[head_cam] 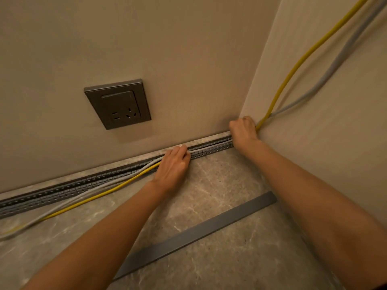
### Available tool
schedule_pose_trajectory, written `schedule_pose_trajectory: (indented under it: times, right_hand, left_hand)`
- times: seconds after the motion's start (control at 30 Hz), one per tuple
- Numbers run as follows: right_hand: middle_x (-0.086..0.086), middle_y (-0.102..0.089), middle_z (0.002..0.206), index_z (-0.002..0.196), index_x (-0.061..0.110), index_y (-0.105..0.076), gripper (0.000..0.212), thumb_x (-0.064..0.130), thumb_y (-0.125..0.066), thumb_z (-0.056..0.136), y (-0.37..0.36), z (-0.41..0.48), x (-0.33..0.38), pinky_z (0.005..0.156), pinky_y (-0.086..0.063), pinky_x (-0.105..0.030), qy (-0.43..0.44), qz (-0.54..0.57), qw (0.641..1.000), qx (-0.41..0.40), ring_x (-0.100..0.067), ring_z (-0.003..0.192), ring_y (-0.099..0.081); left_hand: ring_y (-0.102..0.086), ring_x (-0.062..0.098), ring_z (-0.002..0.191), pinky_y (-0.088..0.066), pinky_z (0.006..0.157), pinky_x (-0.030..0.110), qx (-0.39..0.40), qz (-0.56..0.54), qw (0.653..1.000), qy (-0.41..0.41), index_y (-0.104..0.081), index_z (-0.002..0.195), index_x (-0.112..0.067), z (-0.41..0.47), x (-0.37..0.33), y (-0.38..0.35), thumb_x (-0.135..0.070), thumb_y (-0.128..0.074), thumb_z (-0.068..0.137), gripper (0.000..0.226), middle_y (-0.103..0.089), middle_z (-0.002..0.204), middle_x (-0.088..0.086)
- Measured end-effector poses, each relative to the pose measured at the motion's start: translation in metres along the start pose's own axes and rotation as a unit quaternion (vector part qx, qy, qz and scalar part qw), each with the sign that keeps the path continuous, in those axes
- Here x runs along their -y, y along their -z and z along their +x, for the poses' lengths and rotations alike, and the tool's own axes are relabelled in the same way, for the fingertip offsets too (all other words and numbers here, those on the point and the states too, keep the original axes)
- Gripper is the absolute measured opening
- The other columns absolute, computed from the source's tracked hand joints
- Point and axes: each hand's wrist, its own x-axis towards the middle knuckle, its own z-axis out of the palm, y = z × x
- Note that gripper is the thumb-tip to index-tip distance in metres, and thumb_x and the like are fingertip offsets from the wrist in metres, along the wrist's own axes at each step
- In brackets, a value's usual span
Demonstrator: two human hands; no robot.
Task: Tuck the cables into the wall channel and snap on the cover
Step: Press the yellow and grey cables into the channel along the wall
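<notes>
Two bare forearms reach down to the foot of the beige wall (188, 49), where one long grey slotted plastic cable channel (62, 190) runs along the wall's base. The left hand (172, 167) lies palm-down on the channel, fingers bent and pressing on the cables there; whether it actually pinches them I cannot tell. The right hand (243, 129) is clenched in the corner at the channel's end, fist closed around the cable bundle where it turns up the side wall (335, 143).

I count two cables clearly: one yellow round cable (98, 195) and one pale grey round cable (69, 200). Left of the left hand both sag out of the channel and trail across the floor. Between the two hands pale cables lie inside the channel, though how many strands I cannot tell. Above the right hand the yellow and grey cables climb the side wall together.

One flat grey plastic cover strip (199, 233) lies loose on the marbled grey stone floor (230, 185), just in front of the hands and between the forearms, angled away from the channel.

One dark grey square wall socket (118, 104) sits above and left of the left hand. It carries a switch rocker and pin holes; no writing on it is readable.
</notes>
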Motion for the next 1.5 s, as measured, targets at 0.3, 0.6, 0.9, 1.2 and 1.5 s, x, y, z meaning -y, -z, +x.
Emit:
schedule_pose_trajectory:
  times: [0.3,0.6,0.9,1.2,1.5]
  right_hand:
    - [-0.016,-0.063,0.122,0.118,0.005,-0.058,0.03,0.0,-0.04,0.094,-0.001,-0.002,0.009,0.104,-0.037,-0.035,-0.024,0.034,0.999,-0.005,-0.029,0.116,-0.059]
    - [-0.024,-0.056,0.126,0.119,-0.005,-0.057,0.031,0.002,-0.042,0.093,-0.004,-0.033,0.009,0.103,-0.036,-0.039,0.012,0.098,0.995,0.025,-0.037,0.119,-0.05]
    - [-0.02,-0.054,0.13,0.125,0.001,-0.053,0.037,-0.003,-0.047,0.088,0.013,-0.048,0.046,0.097,-0.043,-0.039,0.076,0.173,0.982,0.007,-0.036,0.119,-0.053]
    - [-0.018,-0.063,0.118,0.112,0.007,-0.066,0.025,0.008,-0.05,0.093,0.02,-0.056,0.124,0.09,-0.049,-0.036,0.167,0.191,0.967,0.01,-0.034,0.112,-0.059]
    - [-0.016,-0.061,0.119,0.11,0.003,-0.065,0.026,0.001,-0.046,0.092,0.022,-0.06,0.142,0.088,-0.048,-0.037,0.162,0.165,0.972,-0.038,-0.033,0.111,-0.058]
  left_hand:
    - [-0.062,0.033,0.101,-0.05,0.081,0.037,0.077,0.018,0.997,0.014,-0.062,0.108,-0.002,0.017,-0.002,0.02,-0.002,-0.055,0.087,0.022,-0.065,0.111,0.017]
    - [-0.056,0.033,0.11,-0.048,0.083,0.041,0.084,-0.064,0.994,0.043,-0.048,0.126,-0.007,0.009,0.004,0.02,-0.005,-0.048,0.09,0.036,-0.057,0.125,0.014]
    - [-0.056,0.04,0.105,-0.048,0.082,0.046,0.039,-0.137,0.987,0.077,-0.052,0.12,-0.002,-0.019,0.031,0.027,0.001,-0.051,0.086,0.034,-0.053,0.123,0.02]
    - [-0.053,0.039,0.114,-0.046,0.089,0.045,0.117,-0.076,0.968,0.211,-0.049,0.118,-0.002,-0.073,0.078,0.024,-0.012,-0.055,0.088,0.032,-0.052,0.125,0.02]
    - [-0.058,0.039,0.105,-0.048,0.081,0.044,0.108,-0.084,0.979,0.154,-0.059,0.11,-0.002,-0.085,0.1,0.027,-0.012,-0.049,0.093,0.022,-0.058,0.117,0.02]
